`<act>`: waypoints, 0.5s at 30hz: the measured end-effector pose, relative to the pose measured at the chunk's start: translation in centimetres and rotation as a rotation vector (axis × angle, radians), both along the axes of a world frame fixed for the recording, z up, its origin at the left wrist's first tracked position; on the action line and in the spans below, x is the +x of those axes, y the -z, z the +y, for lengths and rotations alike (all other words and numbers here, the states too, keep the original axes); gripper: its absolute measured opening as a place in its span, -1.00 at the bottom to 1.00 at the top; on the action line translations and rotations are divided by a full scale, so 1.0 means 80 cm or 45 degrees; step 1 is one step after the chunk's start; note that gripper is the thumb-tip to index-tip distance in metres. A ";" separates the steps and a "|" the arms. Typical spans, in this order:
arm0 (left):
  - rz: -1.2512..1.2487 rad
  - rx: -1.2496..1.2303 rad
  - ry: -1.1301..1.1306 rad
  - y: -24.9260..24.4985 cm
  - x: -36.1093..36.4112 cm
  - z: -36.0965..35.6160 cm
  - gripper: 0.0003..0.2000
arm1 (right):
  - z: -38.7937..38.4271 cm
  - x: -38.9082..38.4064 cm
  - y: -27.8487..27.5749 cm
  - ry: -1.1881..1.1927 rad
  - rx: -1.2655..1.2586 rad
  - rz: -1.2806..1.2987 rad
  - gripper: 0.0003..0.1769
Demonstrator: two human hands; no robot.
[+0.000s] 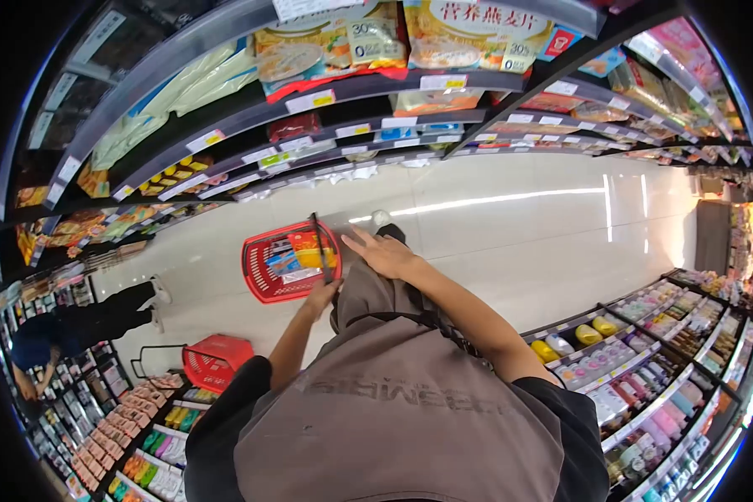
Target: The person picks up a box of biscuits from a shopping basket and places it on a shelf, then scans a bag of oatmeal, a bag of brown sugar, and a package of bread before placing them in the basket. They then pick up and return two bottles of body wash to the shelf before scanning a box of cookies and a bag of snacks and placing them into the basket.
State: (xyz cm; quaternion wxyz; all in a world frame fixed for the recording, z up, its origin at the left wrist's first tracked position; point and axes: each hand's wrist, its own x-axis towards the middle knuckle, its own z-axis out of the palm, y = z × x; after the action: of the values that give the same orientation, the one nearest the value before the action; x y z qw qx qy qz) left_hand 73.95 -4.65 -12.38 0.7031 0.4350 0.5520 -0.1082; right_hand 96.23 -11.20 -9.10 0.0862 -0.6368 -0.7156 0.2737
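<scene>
My left hand (320, 296) is closed around the dark handle (320, 238) of a red shopping basket (255, 283). An orange and yellow packet (308, 249) lies inside, beside blue and white packets (281, 261). My right hand (382, 254) is in front of my body, just right of the basket, with its fingers apart and nothing in them. It overlaps my brown apron (393, 393) and dark trouser leg in this view. One of my shoes (381, 219) shows beyond it on the floor.
Shelves (335, 96) with oatmeal bags (330, 46) run along the far side. Another person (84, 322) stands at the left near a second red basket (217, 362). Low shelves of bottles (636, 368) stand at the right. Pale, shiny tiles cover the floor (510, 217).
</scene>
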 end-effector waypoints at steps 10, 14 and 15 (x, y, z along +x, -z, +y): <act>0.173 0.255 -0.468 0.027 0.145 0.051 -0.65 | 0.028 0.126 -0.029 0.116 -0.356 0.232 0.02; 0.083 -0.117 -0.488 0.043 0.191 0.076 -0.60 | 0.000 0.168 0.012 0.254 -0.301 0.421 0.00; 0.113 -0.075 -0.523 0.046 0.202 0.072 -0.59 | -0.008 0.181 0.011 0.307 -0.315 0.588 -0.03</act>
State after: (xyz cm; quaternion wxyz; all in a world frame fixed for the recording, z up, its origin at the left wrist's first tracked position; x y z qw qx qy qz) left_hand 90.08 1.12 -16.03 0.6978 0.2876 0.6561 0.0024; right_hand 110.75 -11.80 -9.95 0.2002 -0.6439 -0.5572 0.4845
